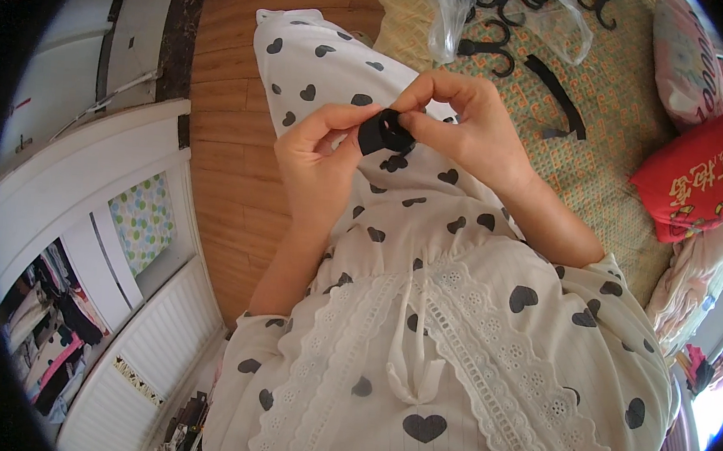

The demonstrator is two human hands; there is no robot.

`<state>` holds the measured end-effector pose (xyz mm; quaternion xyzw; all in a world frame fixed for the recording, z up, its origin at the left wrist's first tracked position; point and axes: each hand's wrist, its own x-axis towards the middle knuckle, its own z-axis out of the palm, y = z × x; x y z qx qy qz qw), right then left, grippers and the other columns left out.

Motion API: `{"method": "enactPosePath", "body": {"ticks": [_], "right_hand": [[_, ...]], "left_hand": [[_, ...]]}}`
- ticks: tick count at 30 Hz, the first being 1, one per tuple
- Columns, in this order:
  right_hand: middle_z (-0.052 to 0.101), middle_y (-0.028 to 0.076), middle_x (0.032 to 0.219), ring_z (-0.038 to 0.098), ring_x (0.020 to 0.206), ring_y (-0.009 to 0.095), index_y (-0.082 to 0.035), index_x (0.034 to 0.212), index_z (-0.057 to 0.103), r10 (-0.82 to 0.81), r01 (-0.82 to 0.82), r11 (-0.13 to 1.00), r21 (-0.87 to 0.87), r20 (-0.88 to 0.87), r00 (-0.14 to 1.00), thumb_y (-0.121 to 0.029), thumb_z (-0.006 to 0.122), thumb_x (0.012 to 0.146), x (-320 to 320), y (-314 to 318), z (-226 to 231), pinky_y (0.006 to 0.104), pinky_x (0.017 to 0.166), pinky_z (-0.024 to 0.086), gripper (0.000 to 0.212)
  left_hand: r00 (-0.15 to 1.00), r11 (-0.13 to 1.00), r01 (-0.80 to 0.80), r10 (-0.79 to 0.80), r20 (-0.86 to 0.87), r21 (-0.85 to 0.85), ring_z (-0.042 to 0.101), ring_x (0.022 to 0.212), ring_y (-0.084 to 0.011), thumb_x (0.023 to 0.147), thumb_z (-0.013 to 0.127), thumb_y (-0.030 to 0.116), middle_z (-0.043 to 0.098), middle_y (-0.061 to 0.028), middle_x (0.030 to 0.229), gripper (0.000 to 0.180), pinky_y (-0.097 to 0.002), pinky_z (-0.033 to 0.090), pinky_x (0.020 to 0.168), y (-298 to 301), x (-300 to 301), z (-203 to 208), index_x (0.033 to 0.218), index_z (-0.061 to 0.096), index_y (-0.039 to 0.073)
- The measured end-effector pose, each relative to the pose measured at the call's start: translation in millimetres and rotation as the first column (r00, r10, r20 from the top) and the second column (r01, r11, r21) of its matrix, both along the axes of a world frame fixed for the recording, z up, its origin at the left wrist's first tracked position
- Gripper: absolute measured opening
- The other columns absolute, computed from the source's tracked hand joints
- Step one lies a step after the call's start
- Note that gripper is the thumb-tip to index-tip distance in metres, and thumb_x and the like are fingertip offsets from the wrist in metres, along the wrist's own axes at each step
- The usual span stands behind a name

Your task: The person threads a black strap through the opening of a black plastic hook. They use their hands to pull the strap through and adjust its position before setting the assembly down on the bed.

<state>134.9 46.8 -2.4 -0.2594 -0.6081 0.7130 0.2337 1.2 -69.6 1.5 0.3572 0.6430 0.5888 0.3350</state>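
Note:
A short black band (376,135), bent into a loop, is pinched between my two hands above my lap. My left hand (320,150) grips its left side between thumb and fingers. At the band's right end, the thumb and forefinger of my right hand (479,133) close on it. Part of the band is hidden behind my fingertips. Beyond my right hand, a black strip (563,95) with a greyish end lies on the patterned bed cover (605,159). Black hooks (484,48) lie near it, some partly under a clear plastic bag (450,18).
On the right side of the bed are a red bag (700,178), a pink package (690,60) and crumpled pale cloth (682,286). A white cabinet (97,169) with clothes (49,321) inside stands at left, beside the wooden floor (226,124). My heart-print dress (428,347) covers my lap.

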Motion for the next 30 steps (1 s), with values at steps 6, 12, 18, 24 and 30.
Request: {"method": "enactPosePath", "body": {"ticks": [6, 12, 18, 24, 30], "right_hand": [[0.065, 0.004, 0.075, 0.058, 0.072, 0.011, -0.001, 0.081, 0.069, 0.151, -0.133, 0.980, 0.147, -0.119, 0.981, -0.003, 0.068, 0.073, 5.9, 14.5, 4.4, 0.0254, 0.070, 0.046, 0.008], [0.062, 0.006, 0.076, 0.058, 0.070, 0.015, -0.001, 0.078, 0.064, 0.150, -0.056, 0.907, 0.418, -0.195, 0.969, 0.005, 0.065, 0.070, 7.4, 13.9, 19.3, 0.0264, 0.066, 0.045, 0.010], [0.063, 0.006, 0.074, 0.061, 0.068, 0.020, -0.002, 0.076, 0.065, -0.038, 0.175, 0.838, 0.516, -0.264, 0.964, 0.006, 0.068, 0.065, 3.0, 1.8, 21.5, 0.0284, 0.062, 0.048, 0.013], [0.063, 0.006, 0.078, 0.061, 0.071, 0.020, -0.004, 0.078, 0.066, 0.015, 0.161, 0.768, 0.619, -0.269, 0.963, 0.005, 0.071, 0.064, 6.8, 8.6, 16.0, 0.0284, 0.062, 0.049, 0.017], [0.062, 0.006, 0.078, 0.061, 0.069, 0.021, -0.005, 0.078, 0.064, -0.005, 0.177, 0.785, 0.594, -0.279, 0.960, 0.006, 0.068, 0.063, 4.4, 6.1, 11.9, 0.0295, 0.060, 0.049, 0.019]], "left_hand": [[0.969, 0.983, 0.166, -0.148, -0.196, 0.077, 0.059, 0.078, -0.0132, 0.070, 0.056, -0.019, 0.063, -0.0088, 0.084, 0.027, -0.0228, 0.046, 0.072, 4.9, -8.9, 11.9, 0.089, 0.066, -0.003], [0.957, 0.979, 0.157, -0.118, -0.263, 0.131, 0.060, 0.072, -0.0140, 0.067, 0.061, -0.017, 0.065, -0.0089, 0.081, 0.024, -0.0225, 0.046, 0.062, -0.6, -4.4, 19.1, 0.084, 0.067, -0.002], [0.945, 0.978, 0.116, -0.055, -0.321, 0.176, 0.061, 0.071, -0.0142, 0.066, 0.061, -0.017, 0.065, -0.0099, 0.082, 0.026, -0.0219, 0.046, 0.060, 4.1, 1.4, 27.4, 0.085, 0.068, 0.000], [0.822, 0.984, 0.107, -0.008, -0.570, 0.140, 0.063, 0.072, -0.0136, 0.067, 0.057, -0.016, 0.066, -0.0083, 0.085, 0.031, -0.0217, 0.048, 0.058, 7.4, 3.4, 33.8, 0.089, 0.069, 0.002], [0.748, 0.973, 0.132, 0.027, -0.664, 0.188, 0.063, 0.071, -0.0153, 0.067, 0.056, -0.015, 0.066, -0.0085, 0.086, 0.030, -0.0225, 0.049, 0.057, 9.6, 6.6, 27.9, 0.088, 0.068, 0.002]]}}
